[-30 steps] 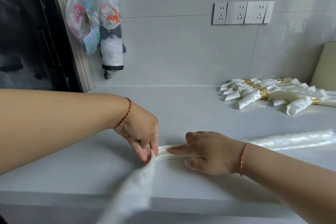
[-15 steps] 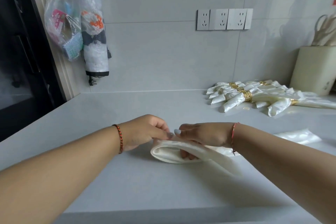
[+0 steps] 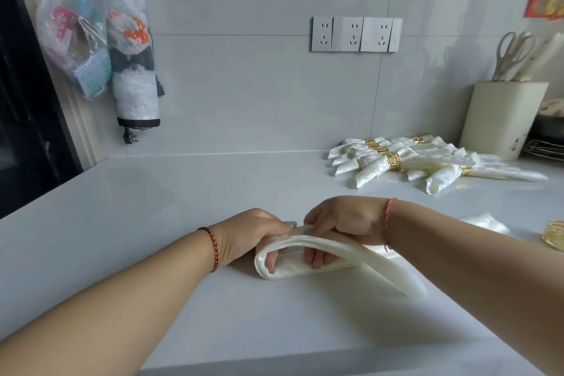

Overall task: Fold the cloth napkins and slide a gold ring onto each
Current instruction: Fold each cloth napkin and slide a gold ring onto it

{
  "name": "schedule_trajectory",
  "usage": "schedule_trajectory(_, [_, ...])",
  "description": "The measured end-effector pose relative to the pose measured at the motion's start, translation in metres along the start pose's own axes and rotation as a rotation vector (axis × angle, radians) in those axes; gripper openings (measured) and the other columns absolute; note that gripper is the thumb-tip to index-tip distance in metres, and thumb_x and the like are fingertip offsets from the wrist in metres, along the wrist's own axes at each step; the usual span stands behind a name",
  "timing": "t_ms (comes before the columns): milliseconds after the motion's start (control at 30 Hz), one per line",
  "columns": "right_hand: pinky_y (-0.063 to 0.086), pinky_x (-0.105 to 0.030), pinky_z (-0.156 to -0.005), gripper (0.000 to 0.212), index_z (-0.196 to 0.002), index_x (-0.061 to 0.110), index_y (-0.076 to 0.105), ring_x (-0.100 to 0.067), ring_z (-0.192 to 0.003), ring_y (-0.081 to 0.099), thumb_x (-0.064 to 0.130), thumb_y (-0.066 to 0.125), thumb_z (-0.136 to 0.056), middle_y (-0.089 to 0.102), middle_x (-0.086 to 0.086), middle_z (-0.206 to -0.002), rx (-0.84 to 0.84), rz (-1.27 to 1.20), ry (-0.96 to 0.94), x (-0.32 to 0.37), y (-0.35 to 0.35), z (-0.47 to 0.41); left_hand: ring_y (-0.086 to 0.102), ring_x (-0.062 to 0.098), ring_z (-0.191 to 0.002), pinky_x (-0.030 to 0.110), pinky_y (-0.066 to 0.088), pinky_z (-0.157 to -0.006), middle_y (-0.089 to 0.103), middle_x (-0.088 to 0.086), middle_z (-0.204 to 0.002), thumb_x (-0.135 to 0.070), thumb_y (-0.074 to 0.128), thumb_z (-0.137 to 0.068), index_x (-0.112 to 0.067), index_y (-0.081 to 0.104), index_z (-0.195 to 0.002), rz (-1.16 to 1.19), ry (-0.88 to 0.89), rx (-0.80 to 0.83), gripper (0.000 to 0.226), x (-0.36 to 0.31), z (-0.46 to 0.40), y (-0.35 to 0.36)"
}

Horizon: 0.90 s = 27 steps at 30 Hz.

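Note:
A long cream cloth napkin [image 3: 351, 250], folded into a narrow strip, lies on the grey counter [image 3: 152, 207] and is doubled over on itself into a loop. My left hand [image 3: 253, 236] holds the bend of the loop, with fingertips showing inside it. My right hand [image 3: 341, 223] grips the upper layer, fingers curled under it. The strip's far end [image 3: 485, 220] shows past my right forearm. A loose gold ring [image 3: 554, 230] lies at the right edge. Several finished napkins with gold rings [image 3: 393, 159] lie in a pile at the back right.
A cream utensil holder [image 3: 500, 119] with scissors stands at the back right against the tiled wall. Plastic bags [image 3: 91, 49] hang on the wall at the left, beside a dark opening. A row of sockets [image 3: 355, 34] sits on the wall. The counter's front edge runs close below my arms.
The free end of the napkin, which hung over the counter's front edge, has been brought over to the right onto the rest of the strip, forming a loop. Both hands now hold that loop.

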State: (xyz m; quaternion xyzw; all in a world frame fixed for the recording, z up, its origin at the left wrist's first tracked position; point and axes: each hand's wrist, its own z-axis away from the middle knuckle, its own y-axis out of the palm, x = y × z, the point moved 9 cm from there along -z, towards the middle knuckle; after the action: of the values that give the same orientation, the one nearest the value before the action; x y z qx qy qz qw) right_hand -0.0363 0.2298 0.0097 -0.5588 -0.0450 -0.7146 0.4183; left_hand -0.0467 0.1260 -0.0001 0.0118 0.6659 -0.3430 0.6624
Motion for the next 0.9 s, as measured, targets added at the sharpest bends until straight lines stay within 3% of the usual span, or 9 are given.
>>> schedule_trajectory(67, [0.048,-0.021,-0.05,0.022,-0.066,0.01,0.059,-0.015,-0.05,0.06,-0.002,0.053,-0.083,0.063,-0.007,-0.061,-0.085,0.101,0.069,-0.009,-0.017,0.007,0.048,0.012,-0.048,0.024,0.039,-0.06,0.054,0.002,-0.046,-0.027,0.055,-0.082,-0.016,0.055,-0.045,-0.021,-0.001,0.012,0.038,-0.003,-0.002,0.001])
schedule_trajectory(167, [0.037,-0.022,-0.048,0.034,-0.054,0.019,0.058,-0.013,-0.047,0.045,0.003,0.054,-0.084,0.052,0.004,-0.048,-0.168,0.333,0.13,-0.021,-0.034,0.016,0.05,0.013,-0.049,0.026,0.039,-0.058,0.055,0.004,-0.05,-0.013,0.055,-0.075,-0.012,0.056,-0.057,-0.116,-0.055,0.053,0.018,-0.004,-0.004,0.007])
schedule_trajectory(300, [0.03,-0.025,-0.057,0.019,-0.064,0.015,0.053,-0.019,-0.062,0.038,0.006,0.051,-0.081,0.044,-0.002,-0.06,-0.138,0.483,0.188,-0.029,-0.031,0.022,0.06,0.011,-0.059,0.027,0.046,-0.07,0.067,0.003,-0.062,-0.01,0.057,-0.088,-0.018,0.063,-0.071,-0.362,-0.086,0.148,0.02,-0.01,-0.006,0.015])
schedule_trajectory(400, [0.035,-0.027,-0.067,0.023,-0.07,0.02,0.055,-0.017,-0.071,0.046,0.031,0.054,-0.089,0.051,0.004,-0.069,-0.133,0.544,0.184,-0.024,-0.027,0.02,0.061,0.013,-0.067,0.028,0.047,-0.074,0.068,0.0,-0.068,-0.015,0.061,-0.087,-0.021,0.065,-0.075,-0.479,-0.08,0.138,0.014,-0.017,-0.011,0.015])
schedule_trajectory(467, [0.039,-0.028,-0.073,0.026,-0.079,0.027,0.057,-0.011,-0.075,0.051,0.049,0.048,-0.091,0.055,0.01,-0.078,-0.148,0.694,0.176,-0.022,-0.027,0.018,0.059,0.01,-0.067,0.025,0.046,-0.07,0.066,-0.007,-0.065,-0.021,0.067,-0.085,-0.024,0.065,-0.074,-0.531,-0.048,0.105,0.012,-0.021,-0.015,0.015])
schedule_trajectory(600, [0.038,-0.023,-0.062,0.029,-0.079,0.029,0.058,-0.006,-0.066,0.049,0.049,0.044,-0.094,0.055,0.011,-0.073,-0.152,0.875,0.148,-0.021,-0.026,0.017,0.052,0.003,-0.054,0.015,0.04,-0.053,0.061,-0.014,-0.056,-0.027,0.074,-0.081,-0.027,0.065,-0.075,-0.493,0.026,0.008,0.011,-0.028,-0.016,0.016])
schedule_trajectory(767, [0.034,-0.027,-0.06,0.025,-0.078,0.022,0.06,-0.014,-0.064,0.045,0.04,0.05,-0.093,0.052,0.004,-0.071,-0.166,0.855,0.155,-0.023,-0.026,0.015,0.05,0.009,-0.076,0.022,0.04,-0.068,0.062,-0.005,-0.077,-0.014,0.069,-0.084,-0.016,0.067,-0.075,-0.731,0.458,-0.414,0.009,-0.062,0.021,0.015])
schedule_trajectory(833, [0.033,-0.028,-0.06,0.021,-0.079,0.02,0.06,-0.016,-0.066,0.043,0.034,0.051,-0.091,0.05,0.002,-0.071,-0.168,0.83,0.157,-0.025,-0.025,0.012,0.056,0.021,-0.072,0.028,0.048,-0.064,0.062,0.001,-0.071,-0.013,0.055,-0.087,-0.012,0.067,-0.075,-0.884,0.618,-0.463,0.017,-0.067,0.047,0.031])
schedule_trajectory(900, [0.033,-0.027,-0.06,0.016,-0.08,0.018,0.06,-0.016,-0.068,0.043,0.029,0.054,-0.09,0.049,0.002,-0.071,-0.168,0.786,0.163,-0.026,-0.026,0.012,0.062,0.023,-0.074,0.034,0.056,-0.069,0.066,0.001,-0.075,-0.024,0.038,-0.089,-0.014,0.067,-0.082,-0.995,0.582,-0.409,0.032,-0.056,0.059,0.046])
